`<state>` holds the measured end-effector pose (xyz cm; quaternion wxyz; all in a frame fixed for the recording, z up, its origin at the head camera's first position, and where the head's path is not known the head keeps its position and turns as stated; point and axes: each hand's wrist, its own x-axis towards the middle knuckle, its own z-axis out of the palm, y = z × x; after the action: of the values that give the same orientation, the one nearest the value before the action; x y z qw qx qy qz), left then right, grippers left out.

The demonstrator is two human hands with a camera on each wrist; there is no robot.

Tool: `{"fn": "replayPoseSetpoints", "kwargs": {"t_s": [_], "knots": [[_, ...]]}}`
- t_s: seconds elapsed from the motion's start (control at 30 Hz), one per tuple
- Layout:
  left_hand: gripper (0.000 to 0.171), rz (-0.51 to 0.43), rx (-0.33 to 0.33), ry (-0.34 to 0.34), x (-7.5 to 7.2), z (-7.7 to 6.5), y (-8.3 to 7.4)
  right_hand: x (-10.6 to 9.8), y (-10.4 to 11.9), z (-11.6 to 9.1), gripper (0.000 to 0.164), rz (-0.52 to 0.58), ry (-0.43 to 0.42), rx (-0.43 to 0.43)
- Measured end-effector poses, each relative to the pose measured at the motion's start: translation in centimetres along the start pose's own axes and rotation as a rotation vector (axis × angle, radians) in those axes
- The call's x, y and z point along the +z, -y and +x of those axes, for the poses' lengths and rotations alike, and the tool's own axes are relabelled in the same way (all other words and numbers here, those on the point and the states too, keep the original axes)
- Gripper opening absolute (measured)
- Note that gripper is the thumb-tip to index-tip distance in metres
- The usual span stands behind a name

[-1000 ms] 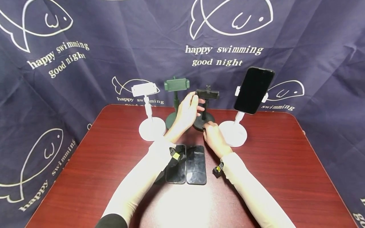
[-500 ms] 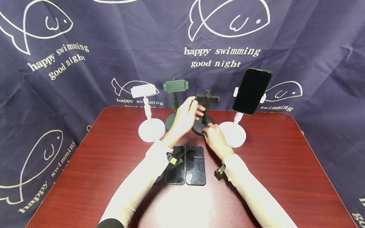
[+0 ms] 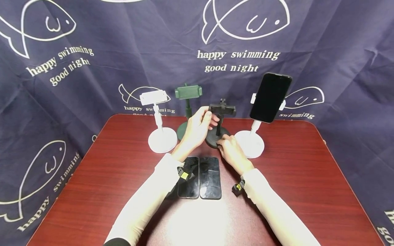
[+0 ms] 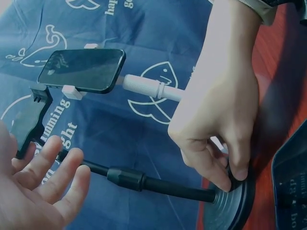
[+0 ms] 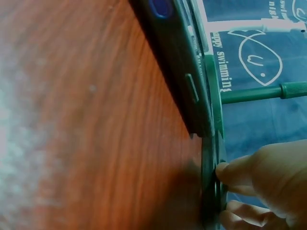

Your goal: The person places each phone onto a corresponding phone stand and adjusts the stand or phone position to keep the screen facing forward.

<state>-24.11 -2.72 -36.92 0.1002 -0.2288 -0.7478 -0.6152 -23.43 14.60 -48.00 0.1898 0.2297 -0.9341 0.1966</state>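
Note:
A black phone stand (image 3: 223,109) with a round base (image 3: 212,139) stands between both hands. My left hand (image 3: 196,130) is at the left end of its clamp, thumb and index finger around that end, other fingers loosely spread in the left wrist view. Low at the front, my right hand (image 3: 233,153) pinches the rim of the base between thumb and fingers. The stand's post (image 4: 177,189) shows bare in the left wrist view, and its clamp (image 4: 29,120) holds no phone.
A green stand (image 3: 188,92) and a white stand (image 3: 162,139) are to the left. On the right, another white stand (image 3: 250,145) bears a black phone (image 3: 271,97). Two dark phones (image 3: 188,182) lie side by side in front, partly under the left forearm. A printed curtain (image 3: 172,41) hangs behind.
The black stand has come slightly toward me, its clamp sitting lower in the head view. Both hands have moved along with it. The head view has shifted slightly.

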Motion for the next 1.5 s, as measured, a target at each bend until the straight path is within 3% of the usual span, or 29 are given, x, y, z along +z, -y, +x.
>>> {"fn": "replayPoseSetpoints", "kwargs": {"t_s": [0.43, 0.63, 1.0, 1.33, 1.5], "knots": [[0.033, -0.022, 0.024, 0.005, 0.3, -0.9, 0.4, -0.3, 0.1, -0.5, 0.014, 0.035, 0.02, 0.009], [0.036, 0.002, -0.003, 0.022, 0.0, -1.3, 0.5, -1.0, 0.1, -0.3, 0.013, 0.154, 0.088, 0.023], [0.031, 0.048, -0.048, 0.058, -0.8, -4.3, 3.7, -2.8, 1.6, -2.3, 0.027, 0.316, 0.215, 0.097], [0.026, 0.188, -0.072, 0.116, -1.1, -6.9, 5.6, -3.8, 3.6, -5.1, 0.049, 0.411, 0.25, 0.158], [0.029, 0.308, -0.064, 0.198, -1.0, -7.4, 5.7, -4.0, 4.1, -6.3, 0.056, 0.412, 0.224, 0.211]]}}
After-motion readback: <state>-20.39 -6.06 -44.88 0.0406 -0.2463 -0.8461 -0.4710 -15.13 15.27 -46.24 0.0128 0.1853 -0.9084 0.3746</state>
